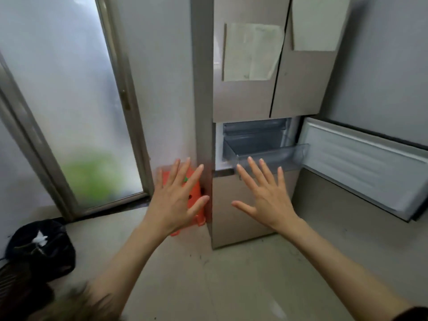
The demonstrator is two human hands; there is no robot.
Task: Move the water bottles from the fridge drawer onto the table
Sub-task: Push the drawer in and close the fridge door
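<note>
Landmark: fridge [245, 105], beige, tall, w/ two upper doors closed.
Left hand [174, 200]: held up in the air left of the fridge's lower edge, back facing the camera, grip spread wide, fingers straight, holding nothing.
Right hand [266, 195]: raised in front of the fridge's lower panel, grip also spread, fingers straight & apart, empty; fingertips overlap the drawer front in view, can't tell if touching.
Drawer [266, 151]: clear plastic, pulled out of the fridge's open middle section, just above the right hand's fingertips; what shows of the inside looks grey & bare.
Water bottles: none seen in the drawer or anywhere else in view; can't tell where they are.
Small door [361, 167]: swung open to the right of the fridge, white ribbed inner side facing up & out.
Papers: one pale sheet [252, 52] stuck on the fridge's left upper door, another [319, 22] on the right upper door.
Orange stool [196, 198]: on the floor tight against the fridge's left side, partly behind the left hand.
Glass door [76, 105]: frosted, metal frame, well left of the fridge; blurry green shape behind it low down.
Black bag [41, 249]: on the floor far left of the fridge, something white inside.
Floor [208, 286]: pale tiles in front of the fridge.
</note>
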